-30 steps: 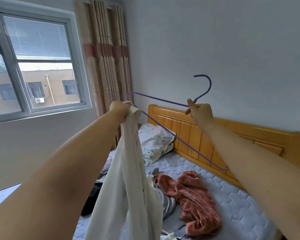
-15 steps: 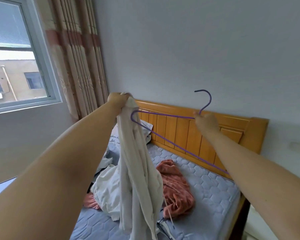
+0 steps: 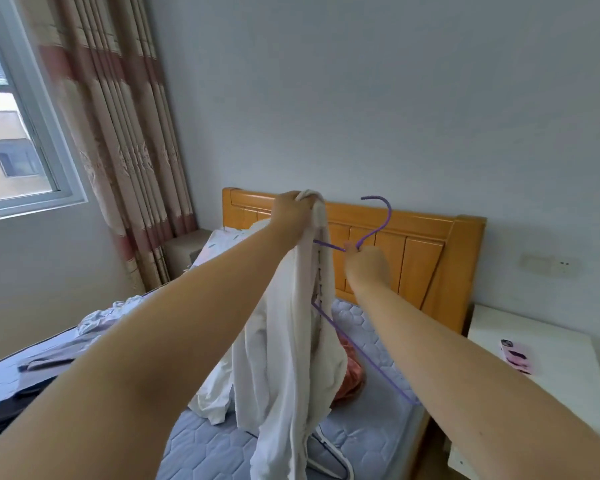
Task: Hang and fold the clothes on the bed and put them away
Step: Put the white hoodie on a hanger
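We stand over the bed (image 3: 371,327), where more clothes lie waiting, a rust-coloured garment (image 3: 352,372) and a white hanger (image 3: 329,455) among them, so this is an early piece of the job as we judge it. The white garment (image 3: 291,341) hangs in a long bunched column in front of the headboard (image 3: 420,258), its lower end reaching the mattress. The purple hanger (image 3: 389,213) is raised just beside it: one arm disappears into the folds near the top, and the bottom bar slants out from behind the cloth towards us. Our left hand (image 3: 291,213) grips the gathered top of the garment, fingers closed tight round it. Our right hand (image 3: 364,268) holds the hanger at the neck under the hook, fingers curled round the wire. To do this step well, we should find the neck opening rather than push the wire into a random fold; whether the arm sits inside the collar or merely behind the cloth we cannot tell. We would loosen the left grip enough to spread the collar, seat one shoulder fully, then tilt the hanger to slip in the other. Lifting the garment clear of the mattress should let it drop straight and stop it snagging on the heap below.
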The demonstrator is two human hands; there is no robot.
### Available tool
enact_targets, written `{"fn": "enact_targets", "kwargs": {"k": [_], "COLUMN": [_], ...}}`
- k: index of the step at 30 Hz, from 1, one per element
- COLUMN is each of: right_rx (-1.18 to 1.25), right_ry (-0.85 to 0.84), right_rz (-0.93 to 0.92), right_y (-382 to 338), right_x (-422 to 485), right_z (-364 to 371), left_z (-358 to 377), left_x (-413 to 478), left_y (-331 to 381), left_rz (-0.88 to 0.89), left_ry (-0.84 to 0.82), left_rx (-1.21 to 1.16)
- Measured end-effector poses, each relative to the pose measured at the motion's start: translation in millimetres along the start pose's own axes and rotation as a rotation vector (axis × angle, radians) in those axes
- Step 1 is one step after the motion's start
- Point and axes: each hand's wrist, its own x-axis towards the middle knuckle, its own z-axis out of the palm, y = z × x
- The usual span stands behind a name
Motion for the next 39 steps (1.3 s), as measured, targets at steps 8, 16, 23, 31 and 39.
{"fn": "enact_targets", "kwargs": {"k": [8, 16, 23, 31, 39], "right_rx": [0.255, 0.188, 0.026, -0.051, 0.037], "right_ry": [0.077, 0.120, 0.128, 0.125, -0.303], "right_rz": [-0.012, -0.365, -0.468, -0.665, -0.331], "right_y": [-22, -50, -55, -17, 30], "right_x": [-1, -3, 24, 28, 30], "right_z": [-56, -92, -113, -102, -60], "left_z": [-14, -25, -1, 19, 25], "left_x": [-44, -40, -38, -6, 0], "left_y": [12, 38, 62, 57, 58], "left_rz": [0.380, 0.711, 0.579, 0.356, 0.404], "left_ry": [-0.225, -0.019, -0.108, 0.043, -0.137], "left_rx": [0.598, 1.016, 1.096, 0.714, 0.347]}}
